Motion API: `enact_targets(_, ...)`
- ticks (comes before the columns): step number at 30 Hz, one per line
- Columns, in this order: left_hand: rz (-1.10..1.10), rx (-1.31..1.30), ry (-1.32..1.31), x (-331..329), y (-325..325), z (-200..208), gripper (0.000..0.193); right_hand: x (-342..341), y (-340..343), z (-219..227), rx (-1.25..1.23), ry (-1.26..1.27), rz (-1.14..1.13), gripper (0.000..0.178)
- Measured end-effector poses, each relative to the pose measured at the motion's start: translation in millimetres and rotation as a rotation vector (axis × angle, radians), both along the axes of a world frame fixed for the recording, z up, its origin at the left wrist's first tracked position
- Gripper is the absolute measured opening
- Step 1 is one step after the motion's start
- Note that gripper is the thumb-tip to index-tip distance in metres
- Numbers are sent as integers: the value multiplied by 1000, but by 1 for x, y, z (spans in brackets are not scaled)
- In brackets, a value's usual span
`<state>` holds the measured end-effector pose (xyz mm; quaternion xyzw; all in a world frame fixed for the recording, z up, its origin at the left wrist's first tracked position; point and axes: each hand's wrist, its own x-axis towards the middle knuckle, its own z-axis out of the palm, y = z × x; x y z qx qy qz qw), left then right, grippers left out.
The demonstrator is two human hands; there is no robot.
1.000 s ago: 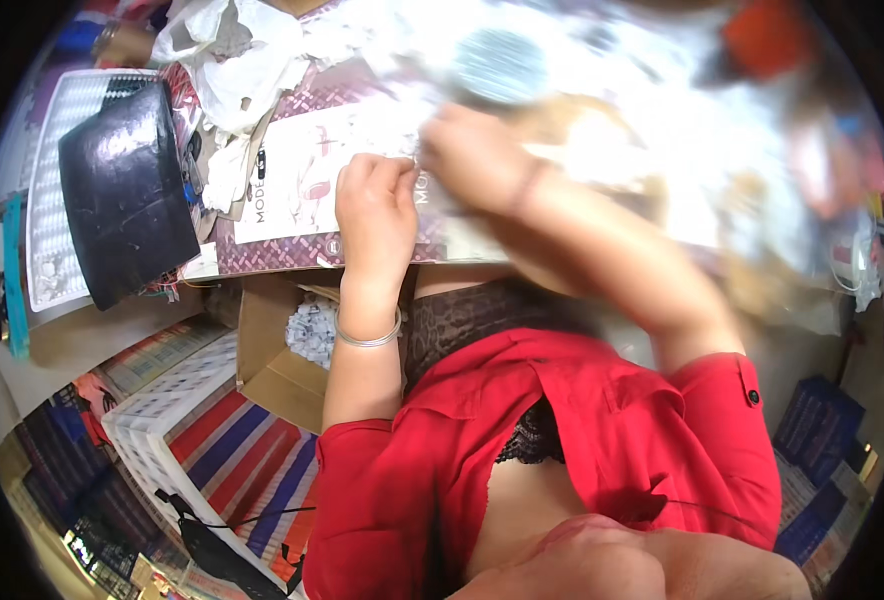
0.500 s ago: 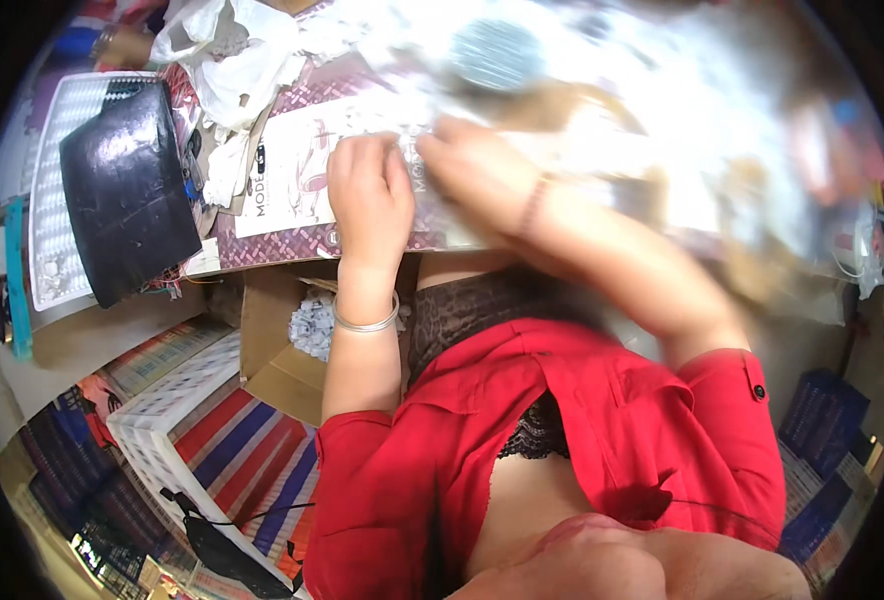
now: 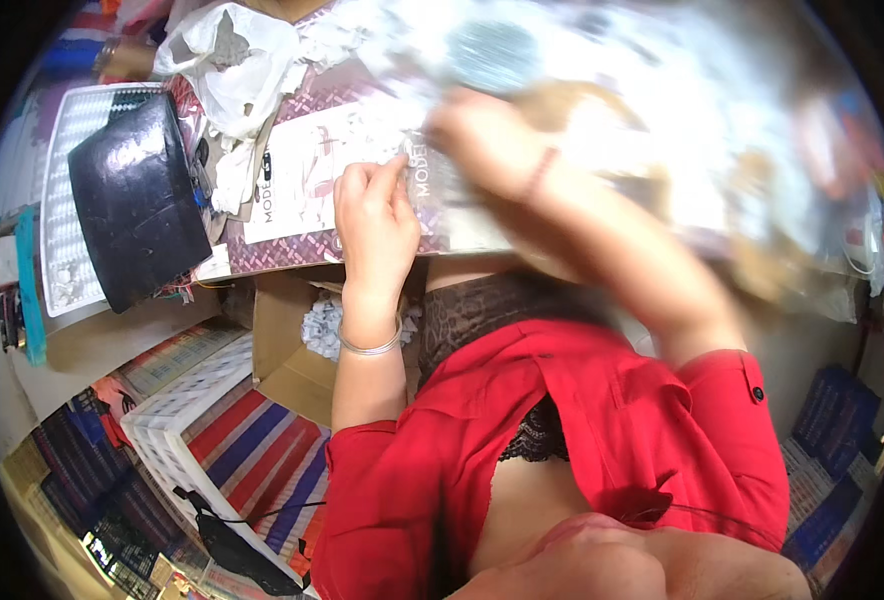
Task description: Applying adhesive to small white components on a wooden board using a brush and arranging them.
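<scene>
My left hand (image 3: 378, 212) is over the patterned purple-and-white sheet (image 3: 324, 170) at the front of the worktop. Its thumb and forefinger come together in a pinch near a tiny pale bit, too small to name. To its right and slightly farther off, my right hand (image 3: 490, 142) is smeared by motion. Its fingers cannot be made out, nor whether anything is in them. Just beyond it lies a round, pale blue-green disc-like thing (image 3: 492, 55), washed out by glare.
A curved black piece (image 3: 140, 200) leans on a white ribbed tray (image 3: 67, 215) at the left. Behind is a crumpled white plastic bag (image 3: 232, 60). Below the edge stands a cardboard box (image 3: 287, 365) of small white pieces (image 3: 327, 328), beside a striped, white-rimmed crate (image 3: 247, 450).
My left hand has come slightly nearer to me, and its pinch shows more plainly. My right hand has shifted a little farther off and stays blurred. The whole view has tilted slightly.
</scene>
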<state>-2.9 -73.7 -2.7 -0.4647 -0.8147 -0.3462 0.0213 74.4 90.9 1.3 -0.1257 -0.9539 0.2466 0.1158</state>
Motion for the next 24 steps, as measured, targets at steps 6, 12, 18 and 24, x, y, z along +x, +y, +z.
enact_targets(6,57,48,49,3,-6,-6,21,-4,-27,1,19,-26,117,16)
enact_targets(12,13,23,103,8,6,-16,18,21,-4,21,-79,-40,95,20)
enact_targets(18,-5,65,63,7,13,-17,19,189,95,58,70,-278,-375,12)
enact_targets(24,30,210,-205,12,11,-3,15,279,131,48,492,-249,-436,11)
